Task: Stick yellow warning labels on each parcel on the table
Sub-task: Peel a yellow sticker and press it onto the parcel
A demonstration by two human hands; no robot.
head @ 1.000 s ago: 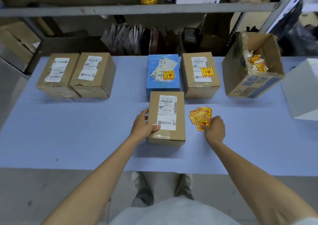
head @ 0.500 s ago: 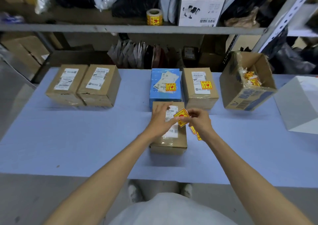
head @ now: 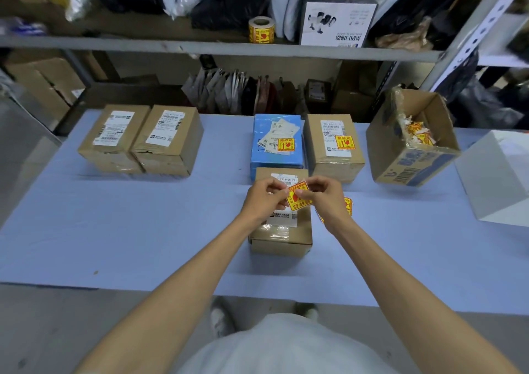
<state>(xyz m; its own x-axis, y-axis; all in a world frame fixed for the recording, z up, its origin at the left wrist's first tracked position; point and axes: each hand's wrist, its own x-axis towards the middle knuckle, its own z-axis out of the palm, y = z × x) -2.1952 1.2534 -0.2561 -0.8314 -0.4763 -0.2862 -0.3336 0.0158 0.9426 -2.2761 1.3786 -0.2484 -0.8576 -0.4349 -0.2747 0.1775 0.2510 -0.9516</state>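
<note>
Two hands meet over the near parcel (head: 282, 240). Your left hand (head: 264, 200) and right hand (head: 325, 199) each pinch the label (head: 299, 202) between thumb and fingers (head: 304, 193), one at each side of its upper edge. The label hangs tilted just above the parcel's white slip (head: 283, 219) and is not yet stuck down. You cannot tell from here whether the backing is on.

Handling, by judgement:
- Label: thin paper, near weightless and floppy, tacky on one face once peeled. It is likely to curl and cling to skin or to itself. Hold it by edges and corners only. Start any peel at a corner. Land one edge first, then smooth across with flat fingers.
- Near parcel: stiff taped cardboard, flat on the desk (head: 143, 230). It should take firm pressing without a steadying grip.

Tally:
- The blue parcel (head: 274, 156) and the brown parcel (head: 329, 156) beside it carry labels.
- The far-left parcel (head: 114, 141) and its neighbour (head: 169, 141) show none.
- Spare labels (head: 348, 204) lie on the desk just right of the near parcel, mostly hidden by your right hand.
- The carton (head: 400, 161) at the right holds yellow scraps.
- A roll (head: 261, 30) sits on the shelf (head: 114, 43).
</note>
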